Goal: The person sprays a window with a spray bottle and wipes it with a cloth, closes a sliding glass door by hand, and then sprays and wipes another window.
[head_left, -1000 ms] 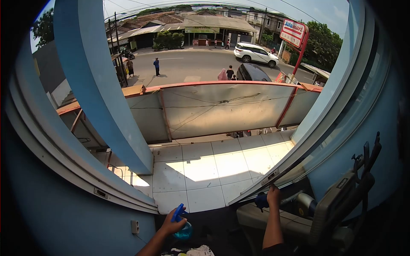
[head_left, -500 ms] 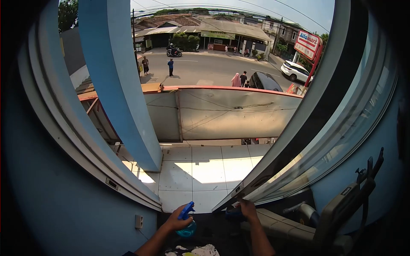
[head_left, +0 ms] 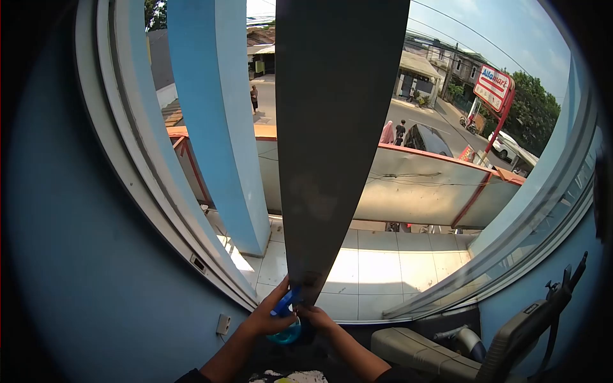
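My left hand (head_left: pixel 260 320) is closed around a spray bottle (head_left: pixel 285 333) with a blue trigger head and clear blue-green lower part. One finger of that hand reaches up against the edge of a dark sliding door panel (head_left: pixel 335 127). Just right of the bottle, my right hand (head_left: pixel 318 320) is at the panel's lower end with its fingers curled. Something dark shows beneath these fingers, too dim to name. The panel stands upright across the middle of the view, and its foot is partly hidden by my hands.
A pale door frame (head_left: pixel 150 172) edges the opening at left, beside a blue pillar (head_left: pixel 214 127). A tiled ledge (head_left: pixel 377 262) lies outside, bounded by a metal barrier (head_left: pixel 415 188). Exercise equipment (head_left: pixel 511 338) stands at right; a wall socket (head_left: pixel 223 324) is at lower left.
The dark panel has slid left to the middle of the opening. My right hand has moved left with it, close beside the spray bottle. My left hand still grips the bottle.
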Action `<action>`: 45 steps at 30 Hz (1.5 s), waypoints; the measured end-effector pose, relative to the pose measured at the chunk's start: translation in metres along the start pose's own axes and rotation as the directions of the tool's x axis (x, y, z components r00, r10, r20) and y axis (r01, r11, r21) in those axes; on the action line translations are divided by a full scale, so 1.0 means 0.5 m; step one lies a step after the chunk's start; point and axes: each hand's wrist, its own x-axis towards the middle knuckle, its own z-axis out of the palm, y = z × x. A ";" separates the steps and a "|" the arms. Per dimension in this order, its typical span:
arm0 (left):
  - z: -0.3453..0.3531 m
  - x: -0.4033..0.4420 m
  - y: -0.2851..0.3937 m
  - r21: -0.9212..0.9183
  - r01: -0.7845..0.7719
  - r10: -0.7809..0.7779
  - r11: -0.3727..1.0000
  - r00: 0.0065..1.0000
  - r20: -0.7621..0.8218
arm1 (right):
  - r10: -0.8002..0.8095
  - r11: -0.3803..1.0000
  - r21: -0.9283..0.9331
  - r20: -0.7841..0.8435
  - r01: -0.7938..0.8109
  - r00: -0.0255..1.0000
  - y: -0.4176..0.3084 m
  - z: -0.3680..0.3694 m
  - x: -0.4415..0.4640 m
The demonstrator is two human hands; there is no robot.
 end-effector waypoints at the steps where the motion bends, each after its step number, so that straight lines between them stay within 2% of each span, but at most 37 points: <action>1: -0.009 -0.014 -0.006 0.007 0.003 -0.003 1.000 1.000 -0.011 | 0.001 1.000 -0.003 0.013 -0.001 1.000 -0.001 0.023 0.016; 3: -0.028 -0.044 -0.010 -0.193 0.251 -0.270 0.949 0.959 -0.080 | 0.055 0.998 0.010 0.088 -0.056 0.995 -0.004 0.073 0.047; 4: -0.039 -0.055 -0.037 0.011 0.128 -0.124 0.992 0.979 -0.164 | 0.057 0.998 0.005 0.101 -0.058 0.993 -0.004 0.097 0.061; 5: -0.049 -0.066 -0.049 0.016 0.131 -0.126 0.991 0.976 -0.180 | 0.081 0.996 0.027 0.117 -0.085 0.990 -0.005 0.121 0.075; 7: -0.075 -0.082 -0.039 -0.060 0.259 -0.266 0.964 0.936 -0.229 | 0.129 0.988 0.063 0.155 -0.140 0.979 -0.020 0.175 0.099; 8: -0.086 -0.090 -0.046 -0.059 0.259 -0.265 0.964 0.930 -0.254 | 0.066 0.997 0.033 0.158 -0.072 0.985 -0.025 0.200 0.106; 9: -0.097 -0.097 -0.060 0.073 0.235 -0.203 0.969 0.930 -0.307 | 0.070 0.997 0.016 0.179 -0.074 0.981 -0.029 0.221 0.121; 11: -0.116 -0.112 -0.090 0.338 0.209 -0.070 0.918 0.922 -0.381 | 0.154 0.974 0.132 0.202 -0.182 0.967 -0.036 0.261 0.141; 12: -0.127 -0.116 -0.084 0.442 0.204 -0.037 0.874 0.933 -0.357 | 0.157 0.975 0.118 0.222 -0.186 0.962 -0.036 0.272 0.155; 13: -0.134 -0.123 -0.078 0.443 0.216 -0.038 0.870 0.926 -0.377 | 0.162 0.975 0.103 0.259 -0.194 0.952 -0.035 0.284 0.171; 16: -0.151 -0.137 -0.055 0.573 0.125 0.129 0.810 0.915 -0.382 | 0.171 0.980 0.045 0.314 -0.195 0.934 -0.036 0.321 0.200; 17: -0.159 -0.141 -0.049 0.569 0.142 0.122 0.810 0.908 -0.400 | 0.167 0.983 0.019 0.320 -0.182 0.932 -0.035 0.333 0.205; 18: -0.165 -0.143 -0.040 0.411 0.154 0.034 0.899 0.909 -0.416 | 0.182 0.981 0.002 0.332 -0.194 0.925 -0.034 0.343 0.209; 19: -0.172 -0.146 -0.032 0.238 0.164 -0.052 0.957 0.907 -0.418 | 0.095 0.995 -0.052 0.332 -0.083 0.938 -0.034 0.352 0.215; 20: -0.176 -0.149 -0.026 0.172 0.177 -0.083 0.969 0.891 -0.447 | 0.007 0.994 -0.104 0.341 0.030 0.940 -0.030 0.364 0.221; 21: -0.181 -0.155 -0.033 0.165 0.189 -0.091 0.968 0.878 -0.470 | 0.024 0.993 -0.119 0.358 0.020 0.934 -0.012 0.376 0.236; 23: -0.198 -0.161 -0.066 0.299 0.162 -0.012 0.940 0.895 -0.446 | 0.074 0.987 0.101 0.418 -0.128 0.905 0.063 0.384 0.316; 24: -0.204 -0.163 -0.080 0.332 0.157 0.013 0.930 0.889 -0.457 | -0.218 0.963 -0.033 0.483 0.267 0.848 0.117 0.363 0.378; 25: -0.212 -0.163 -0.079 0.330 0.165 0.010 0.930 0.884 -0.468 | -0.210 0.964 -0.038 0.492 0.262 0.845 0.114 0.377 0.378; 28: -0.239 -0.168 -0.056 0.272 0.188 -0.035 0.944 0.875 -0.483 | -0.177 0.941 -0.193 0.417 0.277 0.891 0.082 0.425 0.363; 30: -0.248 -0.174 -0.057 0.337 0.141 0.024 0.931 0.896 -0.443 | -0.165 0.915 -0.294 0.356 0.278 0.920 0.071 0.406 0.336; 34: -0.245 -0.173 -0.049 0.351 0.142 0.026 0.925 0.901 -0.433 | -0.176 0.840 -0.483 0.189 0.247 0.966 0.056 0.439 0.307; 37: -0.252 -0.183 -0.026 0.311 0.152 -0.006 0.938 0.905 -0.425 | -0.206 0.783 -0.591 0.047 0.193 0.977 0.038 0.468 0.282; 38: -0.257 -0.191 -0.020 0.347 0.227 -0.073 0.910 0.912 -0.404 | -0.218 0.765 -0.622 -0.001 0.170 0.976 0.034 0.474 0.273; 39: -0.263 -0.199 -0.019 0.384 0.296 -0.140 0.874 0.912 -0.385 | -0.231 0.746 -0.650 -0.049 0.144 0.972 0.026 0.476 0.263; 40: -0.270 -0.210 -0.037 0.413 0.244 -0.073 0.877 0.919 -0.388 | -0.232 0.753 -0.643 -0.066 0.137 0.970 0.021 0.484 0.254; 42: -0.263 -0.223 -0.025 0.381 0.272 -0.107 0.884 0.910 -0.401 | -0.238 0.734 -0.677 -0.174 0.060 0.956 0.014 0.502 0.241; 45: -0.258 -0.240 -0.020 0.346 0.284 -0.116 0.894 0.894 -0.434 | -0.285 0.775 -0.627 -0.246 0.072 0.926 0.005 0.524 0.225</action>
